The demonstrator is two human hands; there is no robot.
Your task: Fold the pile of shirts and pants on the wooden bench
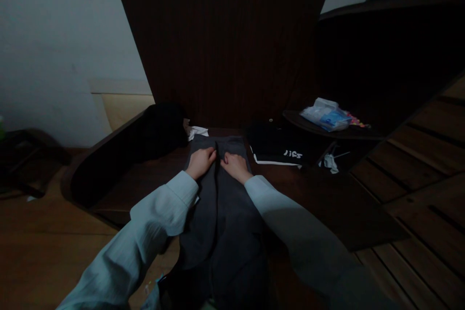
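One grey garment [236, 213] lay lengthwise on the dark counter [127, 189], spread out by my reckoning but not folded, a dark fold or opening running down its middle. The left hand [201, 162] and right hand [237, 167] had fingers closed on its cloth there. One lettered black garment [271, 150] lay right, one black bundle [162, 131] left, one plastic packet [327, 115] far right.

We have the garment [236, 208] on the bench [123, 181], between a cloth bundle [163, 128] on its left and folded clothing [269, 145] on its right. Farther right, we see a packet [325, 115] on a small shelf [295, 118].
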